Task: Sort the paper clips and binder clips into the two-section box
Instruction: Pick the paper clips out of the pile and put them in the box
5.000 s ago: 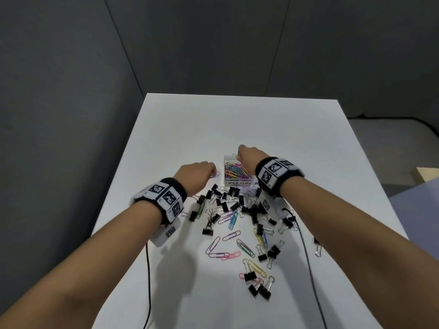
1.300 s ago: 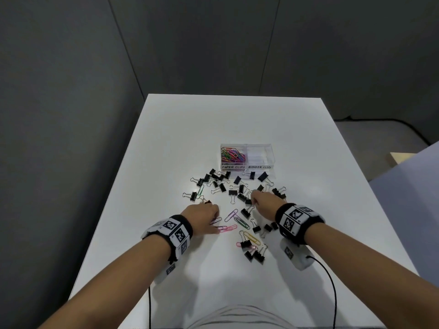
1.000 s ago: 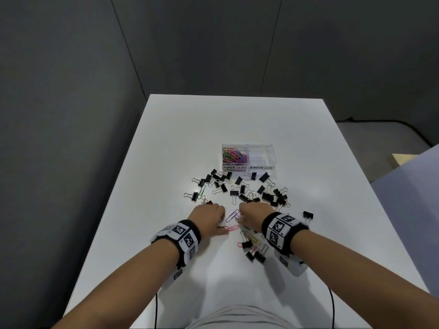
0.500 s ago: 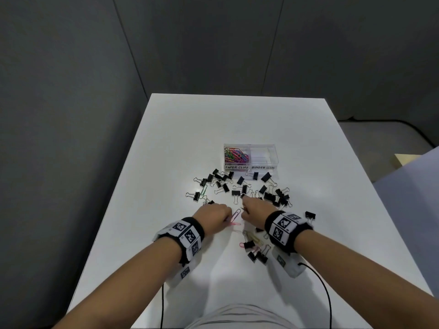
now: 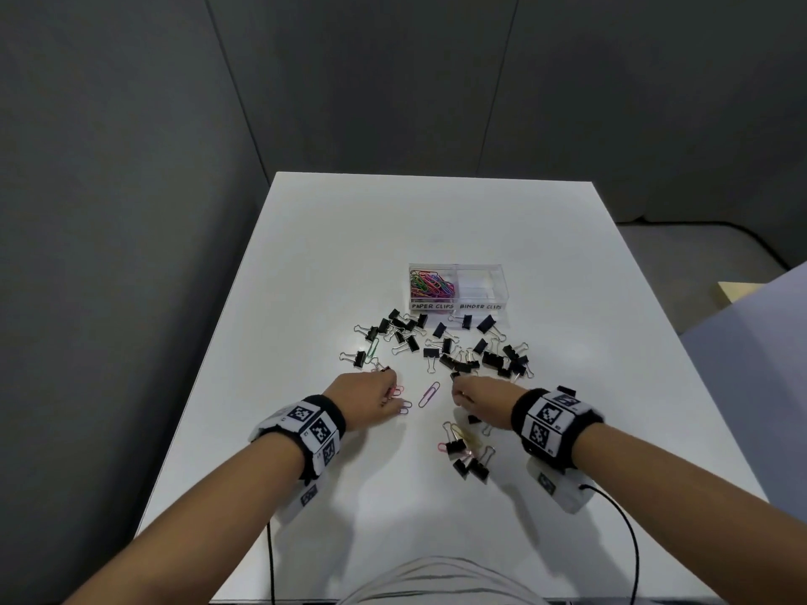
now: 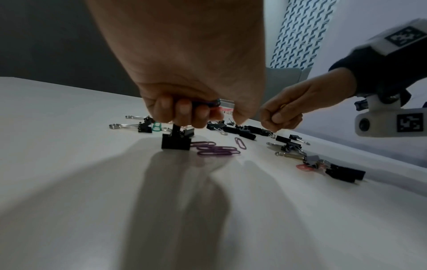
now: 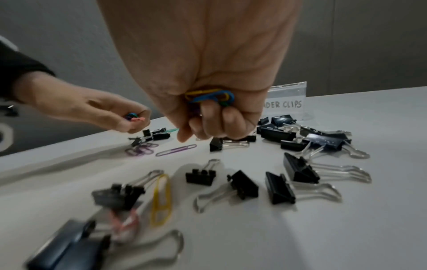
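**clipsorter:** Quick update. My right hand (image 7: 208,102) is curled round a small bunch of yellow and blue paper clips (image 7: 209,96), hovering just above the table (image 5: 436,220). My left hand (image 7: 110,113) is doing the same, fingers pinched on a few pink and blue ones (image 7: 135,117). A second ago both hands were down nearly together over the middle patch, and several loose clips that lay there are gone from the table, so I reckon they're in my fists now.

**deskrat:** What's left, and where's the box?

**clipsorter:** A single purple clip (image 5: 429,393) lies between my hands, a purple cluster (image 6: 216,148) sits just beside my left fingers, a green one (image 5: 372,348) is off left among the binder clips (image 5: 458,355), and a yellow one (image 7: 161,199) is nearer me. The two-section box (image 5: 458,304) stands beyond the pile, well apart from both hands. Its paper clip side is stacked with colour, and the binder side looks bare. So I'd say the paper clips are nearly done and the black ones haven't started. Next up is probably grabbing that purple one, then a trip to the box.
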The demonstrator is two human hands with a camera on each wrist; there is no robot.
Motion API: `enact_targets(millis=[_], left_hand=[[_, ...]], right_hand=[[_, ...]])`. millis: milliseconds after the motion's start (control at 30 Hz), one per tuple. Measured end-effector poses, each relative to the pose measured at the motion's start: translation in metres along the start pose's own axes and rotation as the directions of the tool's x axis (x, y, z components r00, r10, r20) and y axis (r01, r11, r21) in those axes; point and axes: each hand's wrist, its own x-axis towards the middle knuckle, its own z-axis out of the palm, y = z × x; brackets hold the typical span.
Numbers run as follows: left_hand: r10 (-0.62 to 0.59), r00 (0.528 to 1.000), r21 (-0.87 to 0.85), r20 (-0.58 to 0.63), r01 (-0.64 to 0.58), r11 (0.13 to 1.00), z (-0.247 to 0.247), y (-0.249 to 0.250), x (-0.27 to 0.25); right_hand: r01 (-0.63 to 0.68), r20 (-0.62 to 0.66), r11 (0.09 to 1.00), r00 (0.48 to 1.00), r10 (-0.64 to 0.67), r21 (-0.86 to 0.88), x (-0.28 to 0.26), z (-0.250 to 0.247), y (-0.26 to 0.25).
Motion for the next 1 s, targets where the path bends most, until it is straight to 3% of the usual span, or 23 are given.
enact_targets(millis=[100, 233, 333, 667, 833, 1000], left_hand=[[0.019, 1.000, 0.075, 0.017, -0.020, 0.997, -0.003, 0.004, 0.001], [0.034, 0.999, 0.015, 0.037, -0.035, 0.999, -0.004, 0.006, 0.004], [0.033, 0.998, -0.005, 0.051, -0.032, 0.999, -0.003, 0.007, 0.006], [0.028, 0.997, 0.084, 0.075, -0.035, 0.996, 0.000, 0.013, 0.012], [0.024, 0.996, 0.141, 0.085, -0.036, 0.989, 0.002, 0.013, 0.015], [0.054, 0.996, 0.175, 0.069, -0.066, 0.982, 0.006, 0.013, 0.016]], right_hand=[[0.070, 0.026, 0.986, 0.997, -0.067, -0.153, -0.004, 0.010, -0.002], [0.138, 0.082, 0.944, 0.990, -0.118, -0.301, -0.003, 0.022, -0.005], [0.170, 0.088, 0.941, 0.985, -0.150, -0.293, 0.001, 0.029, -0.006], [0.190, -0.058, 0.932, 0.974, -0.218, -0.309, -0.002, 0.020, -0.003], [0.049, -0.151, 0.942, 0.983, -0.105, -0.333, -0.003, -0.004, 0.014], [0.078, -0.097, 0.938, 0.988, -0.117, -0.337, -0.004, 0.012, 0.011]])
